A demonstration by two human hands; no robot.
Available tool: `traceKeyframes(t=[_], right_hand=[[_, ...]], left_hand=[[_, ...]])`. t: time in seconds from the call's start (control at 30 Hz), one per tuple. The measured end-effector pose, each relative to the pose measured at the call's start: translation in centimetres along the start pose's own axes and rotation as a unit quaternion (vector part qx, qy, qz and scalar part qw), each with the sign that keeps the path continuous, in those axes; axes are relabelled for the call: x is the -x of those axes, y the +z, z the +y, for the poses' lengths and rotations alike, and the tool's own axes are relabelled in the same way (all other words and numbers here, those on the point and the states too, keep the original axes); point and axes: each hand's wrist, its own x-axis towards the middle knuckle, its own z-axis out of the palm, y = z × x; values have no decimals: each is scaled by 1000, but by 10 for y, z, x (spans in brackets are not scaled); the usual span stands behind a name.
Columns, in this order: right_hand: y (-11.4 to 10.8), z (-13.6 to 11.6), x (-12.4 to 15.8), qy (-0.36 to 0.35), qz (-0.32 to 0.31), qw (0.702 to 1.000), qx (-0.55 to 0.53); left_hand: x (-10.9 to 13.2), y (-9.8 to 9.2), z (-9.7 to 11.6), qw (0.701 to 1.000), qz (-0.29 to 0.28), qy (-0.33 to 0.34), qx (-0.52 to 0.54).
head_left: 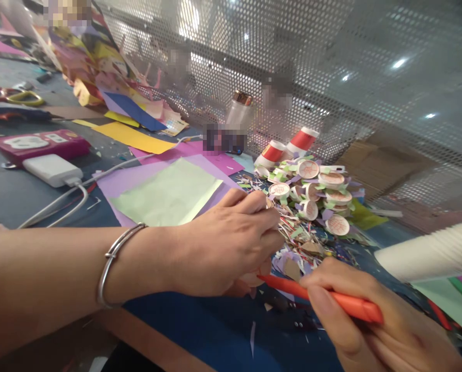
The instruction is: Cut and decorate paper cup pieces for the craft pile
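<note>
Orange-red, slim plastic pen [287,287] sits low and right of centre in the head view, clamped between the thumb and fingers of the right hand [397,325], its tip pointing toward the left hand. The left hand [231,237], below a thin silver metal bangle [118,248] on the wrist, has its fingers curled together around a small pale piece [251,279]. That piece is mostly hidden under the palm, so its shape is hard to make out, though the pen tip appears to meet it.

Beyond the left forearm, a pale green paper sheet [169,191] overlaps a larger purple paper sheet [114,191] on the dark blue surface [188,325]. Farther left, a white plastic charger block [52,169] touches a magenta box [33,144], a white cable running from it. Past the knuckles rises a heap of round white paper discs [308,169] with red markings, joined with green and purple strips, amid shredded scraps. Two red-and-white paper cups [302,140] lie tilted just behind the heap. A long nested stack of white cups [428,250] lies beyond the right hand, and a grey perforated panel [215,51] stands behind everything.
</note>
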Motion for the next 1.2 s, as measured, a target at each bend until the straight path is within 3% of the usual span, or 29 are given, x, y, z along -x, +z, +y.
traceKeyframes(t=[0.43,0.9,1.2], right_hand=[[2,-3,-5,9,-29,999,-40],[7,-8,-3,-6,48,998,-30],[8,-7,-4,3,22,999,-35]], left_hand=[[1,2,0,999,22,-6,-33],[0,0,-1,999,21,17,-34],[-1,0,-2,999,32,35,-25]])
